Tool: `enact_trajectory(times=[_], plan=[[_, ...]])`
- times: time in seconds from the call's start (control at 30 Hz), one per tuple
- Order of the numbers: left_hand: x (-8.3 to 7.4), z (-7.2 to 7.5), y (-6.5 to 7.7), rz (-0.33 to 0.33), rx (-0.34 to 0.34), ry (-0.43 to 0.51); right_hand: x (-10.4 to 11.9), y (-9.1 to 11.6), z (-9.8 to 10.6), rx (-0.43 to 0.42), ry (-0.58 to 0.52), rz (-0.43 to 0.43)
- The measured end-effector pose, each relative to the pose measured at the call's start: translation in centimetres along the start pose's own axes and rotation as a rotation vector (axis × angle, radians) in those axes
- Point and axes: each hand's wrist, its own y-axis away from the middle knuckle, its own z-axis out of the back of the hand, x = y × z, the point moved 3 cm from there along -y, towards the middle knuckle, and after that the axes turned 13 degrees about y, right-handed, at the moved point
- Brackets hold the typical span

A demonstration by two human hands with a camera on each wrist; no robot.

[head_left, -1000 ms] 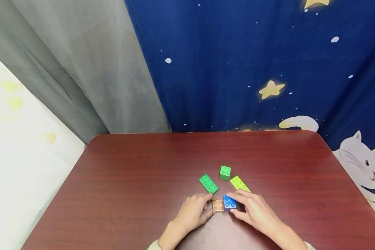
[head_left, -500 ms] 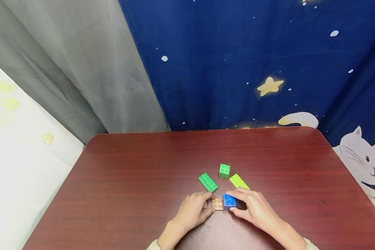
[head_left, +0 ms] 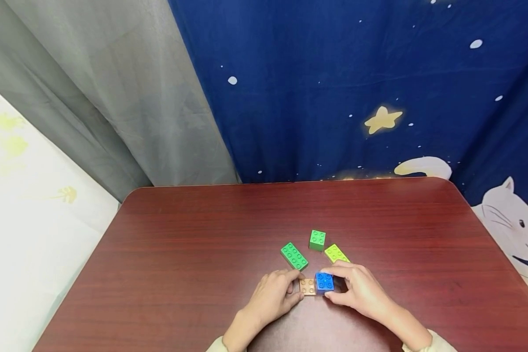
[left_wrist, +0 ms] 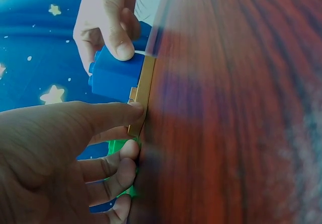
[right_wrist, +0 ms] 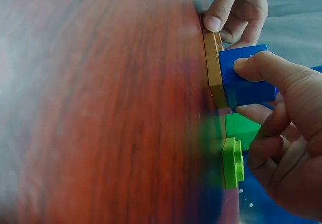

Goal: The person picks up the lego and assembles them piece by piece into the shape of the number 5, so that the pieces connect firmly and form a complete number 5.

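A flat tan building-block plate [head_left: 307, 287] lies on the table near its front, its left studs showing. On its right half sits a blue two-by-two building brick [head_left: 324, 282], pressed close against the plate in the right wrist view. My left hand [head_left: 270, 298] pinches the tan plate's left end between thumb and index finger. My right hand [head_left: 361, 291] grips the blue brick [right_wrist: 249, 83], thumb on the near side and index finger on the far side. The left wrist view shows the right thumb low on the blue brick [left_wrist: 115, 75], by the plate's edge.
Just beyond the hands lie a long green brick [head_left: 294, 256], a small green two-by-two brick [head_left: 317, 240] and a flat lime plate [head_left: 336, 253], partly behind the right hand. They stand on a reddish-brown table [head_left: 180, 264]. Curtains [head_left: 312, 98] hang behind its far edge.
The right hand has shifted slightly, its fingers more bent on the blue brick, which looks straighter on the tan plate. The left hand holds its place. The head view has moved a little.
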Motion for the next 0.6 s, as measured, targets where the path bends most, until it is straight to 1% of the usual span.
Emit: enact_trajectory(times=[0.37, 0.6], plan=[[0.0, 0.0, -0.07, -0.003, 0.0, -0.002, -0.58, 0.06, -0.41, 0.017, -0.076, -0.022], [-0.07, 0.08, -0.1, -0.008, 0.002, 0.012, -0.87, 0.02, -0.59, 0.075, -0.064, -0.113]])
